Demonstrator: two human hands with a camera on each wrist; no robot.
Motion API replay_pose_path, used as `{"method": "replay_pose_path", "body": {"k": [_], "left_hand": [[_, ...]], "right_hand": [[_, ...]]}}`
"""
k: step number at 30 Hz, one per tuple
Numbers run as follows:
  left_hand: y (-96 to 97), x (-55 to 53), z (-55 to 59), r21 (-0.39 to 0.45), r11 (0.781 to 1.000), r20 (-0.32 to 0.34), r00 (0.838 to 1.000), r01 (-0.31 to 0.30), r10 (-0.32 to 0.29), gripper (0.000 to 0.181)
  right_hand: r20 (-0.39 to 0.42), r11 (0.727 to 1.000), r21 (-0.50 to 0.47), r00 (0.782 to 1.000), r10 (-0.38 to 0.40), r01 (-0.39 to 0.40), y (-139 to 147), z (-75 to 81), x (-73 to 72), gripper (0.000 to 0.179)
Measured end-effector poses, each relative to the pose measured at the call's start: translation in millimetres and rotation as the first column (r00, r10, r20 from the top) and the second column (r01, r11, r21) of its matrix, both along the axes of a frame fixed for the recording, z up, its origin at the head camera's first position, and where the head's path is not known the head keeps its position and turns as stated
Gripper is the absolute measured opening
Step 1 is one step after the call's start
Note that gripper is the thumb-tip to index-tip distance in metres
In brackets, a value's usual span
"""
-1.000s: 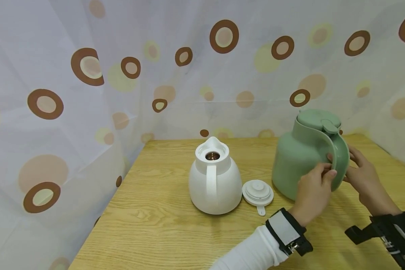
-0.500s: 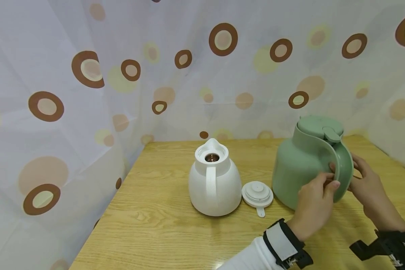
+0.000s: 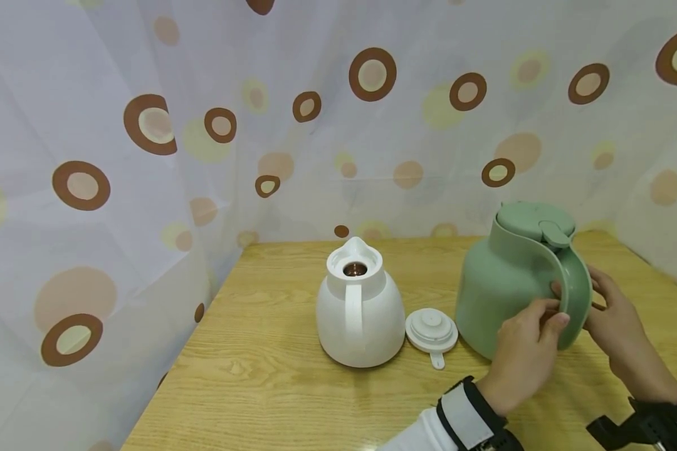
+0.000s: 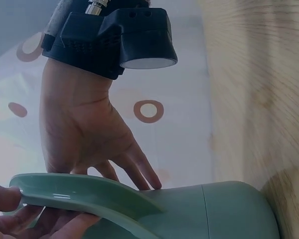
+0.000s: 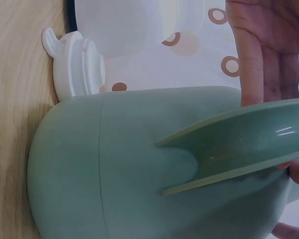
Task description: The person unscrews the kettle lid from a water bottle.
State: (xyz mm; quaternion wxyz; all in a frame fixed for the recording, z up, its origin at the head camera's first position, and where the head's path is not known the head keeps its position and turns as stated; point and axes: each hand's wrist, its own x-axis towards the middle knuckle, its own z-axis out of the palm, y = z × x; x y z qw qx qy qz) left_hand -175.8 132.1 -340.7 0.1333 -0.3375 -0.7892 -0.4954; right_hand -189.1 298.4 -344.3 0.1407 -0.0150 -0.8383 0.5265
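Observation:
A pale green thermal jug (image 3: 499,282), lid on and handle facing the person, stands upright at the table's right side. My left hand (image 3: 521,360) pinches the left edge of its handle (image 3: 578,291) between thumb and fingers. From the other side, my right hand (image 3: 620,322) grips the same handle, one fingertip showing through it. In the left wrist view, fingers of the right hand (image 4: 84,119) reach along the handle to the jug's body. Left of the jug is a white thermal carafe (image 3: 361,326) with its mouth uncovered. A white lid (image 3: 431,329) lies between them.
The wooden table (image 3: 248,376) ends at a patterned curtain (image 3: 316,138) that hangs behind it and along both sides. A black camera mount (image 3: 637,426) sits on the right wrist, and a strap (image 3: 468,416) circles the left one.
The green jug has come slightly lower and to the right in the head view, both hands moving with it on the handle. The white carafe and lid hold their places; the view tilts slightly upward.

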Motion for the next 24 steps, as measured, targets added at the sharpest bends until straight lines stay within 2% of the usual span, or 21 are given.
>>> {"method": "replay_pose_path", "body": {"k": [4,6,9,12,14,17,19,22,24], "left_hand": [[0.6,-1.1,-1.1,0.003,1.000,0.013,1.000,0.025,-0.025,0.028],[0.7,-1.8,-0.9,-0.001,0.999,0.022,0.999,0.034,-0.034,0.028],[0.4,-2.8,1.0,0.035,0.996,0.098,0.992,0.082,-0.085,0.029],[1.9,-4.0,3.3,0.079,0.992,0.141,0.984,0.096,-0.107,0.030],[4.7,-4.6,4.3,0.102,0.992,0.129,0.987,0.079,-0.092,0.030],[8.5,-4.8,3.6,0.109,0.994,0.040,0.999,0.025,-0.029,0.025],[9.9,-4.1,2.2,0.117,0.993,-0.011,1.000,0.000,0.002,0.023],[11.5,-3.6,-0.2,0.122,0.992,-0.079,0.996,-0.041,0.051,0.023],[13.1,-3.5,-1.6,0.127,0.990,-0.115,0.990,-0.063,0.078,0.023]], "right_hand": [[0.004,0.997,0.072,1.000,0.021,-0.022,4.0,9.5,1.0,0.062],[-0.033,0.995,0.098,0.999,0.039,-0.036,6.2,20.9,1.0,0.059],[-0.129,0.988,0.153,0.991,0.042,-0.022,5.4,47.6,0.0,0.053],[-0.128,0.959,0.278,0.988,0.087,-0.049,2.3,82.6,-4.1,0.053],[-0.071,0.913,0.397,0.989,0.133,-0.094,-1.9,104.7,-9.7,0.055],[0.030,0.816,0.554,0.983,0.178,-0.165,-9.2,127.6,-19.2,0.060],[0.061,0.747,0.640,0.981,0.185,-0.181,-14.4,135.0,-24.0,0.060],[0.087,0.658,0.731,0.981,0.172,-0.180,-18.5,139.9,-28.2,0.061],[0.086,0.622,0.763,0.981,0.173,-0.177,-18.9,140.4,-29.2,0.060]]}}
